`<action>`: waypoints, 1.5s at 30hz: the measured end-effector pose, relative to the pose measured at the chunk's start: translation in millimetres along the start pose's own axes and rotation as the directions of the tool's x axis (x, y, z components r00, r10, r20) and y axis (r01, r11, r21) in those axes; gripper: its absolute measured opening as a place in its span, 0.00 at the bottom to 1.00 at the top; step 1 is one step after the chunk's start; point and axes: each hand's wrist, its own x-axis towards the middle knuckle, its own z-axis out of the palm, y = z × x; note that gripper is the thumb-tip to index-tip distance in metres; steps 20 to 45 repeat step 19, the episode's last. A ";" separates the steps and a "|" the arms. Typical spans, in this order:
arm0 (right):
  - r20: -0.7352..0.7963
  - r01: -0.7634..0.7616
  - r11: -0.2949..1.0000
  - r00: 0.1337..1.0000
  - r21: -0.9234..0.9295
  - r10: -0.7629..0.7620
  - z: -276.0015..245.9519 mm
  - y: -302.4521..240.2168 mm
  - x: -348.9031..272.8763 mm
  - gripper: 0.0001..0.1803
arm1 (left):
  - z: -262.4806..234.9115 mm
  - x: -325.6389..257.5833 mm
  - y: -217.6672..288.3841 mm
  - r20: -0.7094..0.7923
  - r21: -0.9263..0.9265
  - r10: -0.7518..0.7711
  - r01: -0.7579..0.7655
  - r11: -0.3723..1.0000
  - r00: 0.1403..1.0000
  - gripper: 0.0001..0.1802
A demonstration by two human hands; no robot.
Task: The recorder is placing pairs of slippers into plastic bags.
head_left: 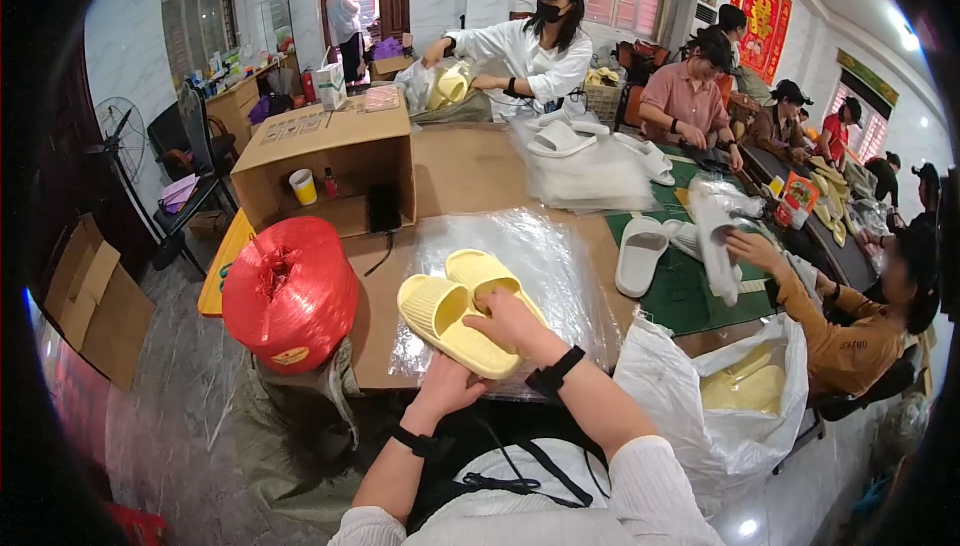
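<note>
I hold a pair of pale yellow slippers, with ribbed straps, over the near edge of the table. My left hand supports the left slipper from below, its fingers mostly hidden under the sole. From the right, my right hand grips the pair, thumb over the left footbed and fingers at the strap opening of the right slipper. Beneath the pair lies a stack of clear plastic bags on the cardboard-covered table.
A big red twine roll and an open cardboard box stand to the left. At right sit a white sack of yellow slippers and a green mat with white slippers. Co-workers handle slippers across the table and at right.
</note>
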 end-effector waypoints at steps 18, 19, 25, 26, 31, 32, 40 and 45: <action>-0.235 -0.280 0.949 0.941 -0.146 0.242 -14.8 13.9 -53.6 0.25 | 3.4 -4.9 -4.2 0.122 0.108 -0.042 0.029 0.994 0.992 0.36; -0.225 -0.303 0.932 0.940 -0.199 0.257 -10.5 15.1 -51.8 0.28 | 4.0 -3.8 -6.0 0.122 0.116 -0.036 0.021 0.993 0.992 0.37; -0.225 -0.303 0.932 0.940 -0.199 0.257 -10.5 15.1 -51.8 0.28 | 4.0 -3.8 -6.0 0.122 0.116 -0.036 0.021 0.993 0.992 0.37; -0.225 -0.303 0.932 0.940 -0.199 0.257 -10.5 15.1 -51.8 0.28 | 4.0 -3.8 -6.0 0.122 0.116 -0.036 0.021 0.993 0.992 0.37; -0.225 -0.303 0.932 0.940 -0.199 0.257 -10.5 15.1 -51.8 0.28 | 4.0 -3.8 -6.0 0.122 0.116 -0.036 0.021 0.993 0.992 0.37; -0.225 -0.303 0.932 0.940 -0.199 0.257 -10.5 15.1 -51.8 0.28 | 4.0 -3.8 -6.0 0.122 0.116 -0.036 0.021 0.993 0.992 0.37; -0.225 -0.303 0.932 0.940 -0.199 0.257 -10.5 15.1 -51.8 0.28 | 4.0 -3.8 -6.0 0.122 0.116 -0.036 0.021 0.993 0.992 0.37; -0.225 -0.303 0.932 0.940 -0.199 0.257 -10.5 15.1 -51.8 0.28 | 4.0 -3.8 -6.0 0.122 0.116 -0.036 0.021 0.993 0.992 0.37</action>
